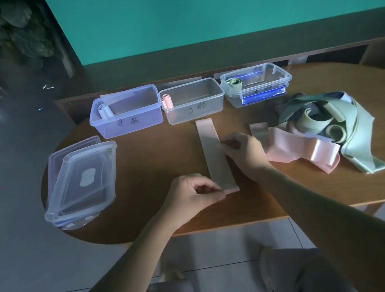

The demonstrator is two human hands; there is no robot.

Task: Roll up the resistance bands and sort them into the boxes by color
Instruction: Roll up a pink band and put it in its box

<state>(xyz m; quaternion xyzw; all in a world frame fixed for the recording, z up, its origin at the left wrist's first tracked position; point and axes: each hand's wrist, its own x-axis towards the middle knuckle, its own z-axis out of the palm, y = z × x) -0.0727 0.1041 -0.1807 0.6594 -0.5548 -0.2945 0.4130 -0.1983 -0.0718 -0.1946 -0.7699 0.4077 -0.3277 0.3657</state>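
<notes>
The left hand (197, 194) pinches the near end of a pink band (213, 154) lying flat and straight at the centre of the table (155, 164). The right hand (243, 151) presses curled fingers on the band's right edge halfway along. Behind stand three open boxes: a bluish box (127, 112), a clear box (192, 100) and a third box (256, 84), each holding one roll. A tangle of green and pink bands (327, 131) lies at right; stacked lids (81, 183) at left.

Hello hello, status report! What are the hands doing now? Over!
Left hand pinches pink band near end. Right hand pinches its edge. Band flat, unrolled. Nothing blocking middle box.
</notes>
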